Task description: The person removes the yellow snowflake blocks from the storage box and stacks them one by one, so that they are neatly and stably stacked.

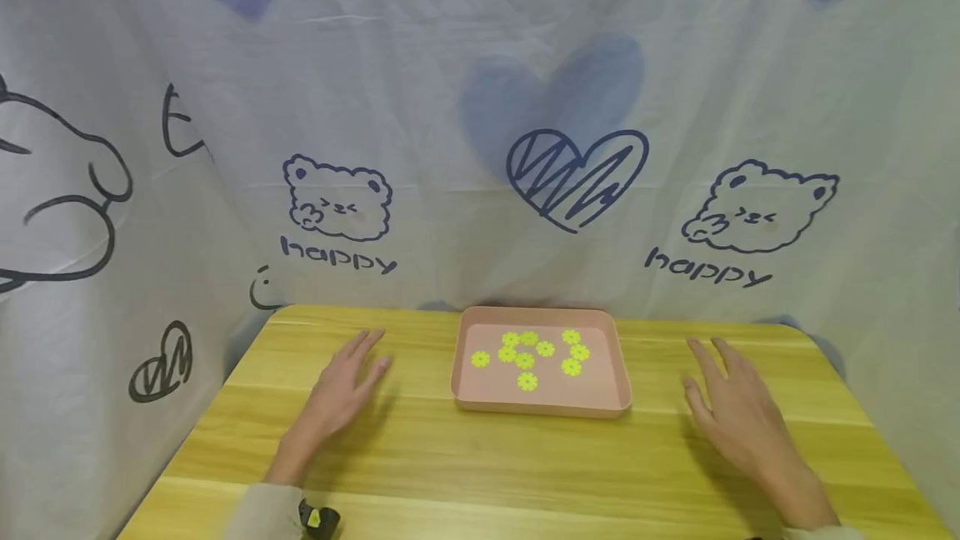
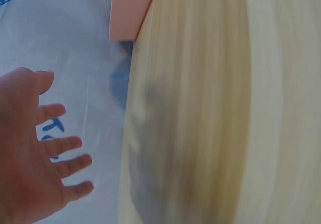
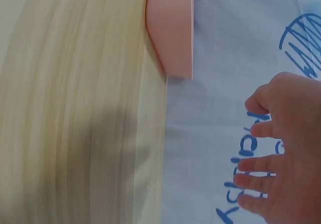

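Note:
A shallow pink tray [image 1: 540, 408] lies near the back edge of the wooden table, with several small yellow flower-shaped pieces [image 1: 527, 382] scattered on its floor. To its left, my left hand [image 1: 341, 390] hovers over the table with fingers spread and nothing in it. On the other side, my right hand [image 1: 738, 415] is likewise raised, fingers extended and holding nothing. Both hands are apart from the tray. In the left wrist view the left hand [image 2: 30, 148] shows its loosely spread fingers; the right wrist view shows the right hand [image 3: 291, 153] much the same.
The wooden table [image 1: 480, 473] stretches around the tray. Behind it hangs a pale cloth [image 1: 450, 107] printed with hearts, bears and lettering, which also covers the left side. A dark band with a yellow mark [image 1: 318, 517] shows at the left wrist.

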A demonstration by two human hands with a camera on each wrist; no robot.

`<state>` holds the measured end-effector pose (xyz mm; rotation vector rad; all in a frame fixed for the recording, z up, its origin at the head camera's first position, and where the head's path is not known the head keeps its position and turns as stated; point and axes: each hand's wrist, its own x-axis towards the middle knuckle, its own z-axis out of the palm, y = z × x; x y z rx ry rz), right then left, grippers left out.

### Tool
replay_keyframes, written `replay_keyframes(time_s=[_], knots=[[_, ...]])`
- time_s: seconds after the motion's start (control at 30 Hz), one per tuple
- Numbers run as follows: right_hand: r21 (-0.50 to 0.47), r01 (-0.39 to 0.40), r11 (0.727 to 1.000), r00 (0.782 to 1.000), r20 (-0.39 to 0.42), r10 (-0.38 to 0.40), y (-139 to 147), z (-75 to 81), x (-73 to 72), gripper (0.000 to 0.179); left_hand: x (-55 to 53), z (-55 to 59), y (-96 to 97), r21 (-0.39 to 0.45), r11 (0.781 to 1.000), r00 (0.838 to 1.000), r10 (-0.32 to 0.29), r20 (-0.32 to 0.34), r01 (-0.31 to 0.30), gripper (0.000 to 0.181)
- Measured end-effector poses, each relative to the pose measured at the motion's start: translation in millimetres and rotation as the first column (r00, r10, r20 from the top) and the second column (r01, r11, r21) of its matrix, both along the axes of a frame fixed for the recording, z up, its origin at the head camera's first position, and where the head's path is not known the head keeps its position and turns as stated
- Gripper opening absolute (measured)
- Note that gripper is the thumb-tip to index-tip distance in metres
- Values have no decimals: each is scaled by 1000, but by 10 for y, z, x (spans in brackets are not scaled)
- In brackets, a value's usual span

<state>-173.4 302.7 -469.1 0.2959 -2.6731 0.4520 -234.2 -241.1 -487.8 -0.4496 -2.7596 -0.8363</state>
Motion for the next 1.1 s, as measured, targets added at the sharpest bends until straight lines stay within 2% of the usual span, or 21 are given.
replay_keyframes(time_s=[0.13, 0.3, 0.4, 0.57, 0.7, 0.8, 0.9, 1.0, 1.1], knots=[[-81, -35, 996, 999, -7, 35, -157, 50, -23, 53, -28, -80, 138, 149, 985, 996, -84, 9, 81, 50], [-189, -91, 978, 996, -33, 87, -356, 80, -81, 49, -68, -172, 291, 329, 934, 986, -162, 43, 139, 48], [-254, -118, 960, 993, -34, 113, -463, 60, -139, 46, -94, -218, 387, 421, 894, 976, -203, 73, 154, 48], [-354, -163, 921, 986, -26, 164, -613, -17, -264, 42, -138, -280, 553, 544, 826, 962, -245, 118, 144, 47], [-440, -173, 881, 982, -5, 191, -701, -94, -348, 40, -166, -315, 681, 645, 754, 939, -299, 172, 122, 46], [-494, -156, 855, 979, 40, 202, -769, -142, -397, 40, -175, -336, 758, 697, 713, 921, -320, 221, 81, 47], [-530, -142, 836, 973, 83, 217, -846, -176, -444, 39, -184, -367, 808, 725, 686, 910, -335, 243, 59, 47], [-552, -116, 826, 968, 124, 219, -934, -214, -495, 38, -189, -401, 831, 743, 666, 897, -366, 247, 68, 48], [-540, -93, 837, 961, 170, 217, -1009, -236, -552, 39, -184, -419, 844, 748, 657, 886, -398, 239, 94, 51]])
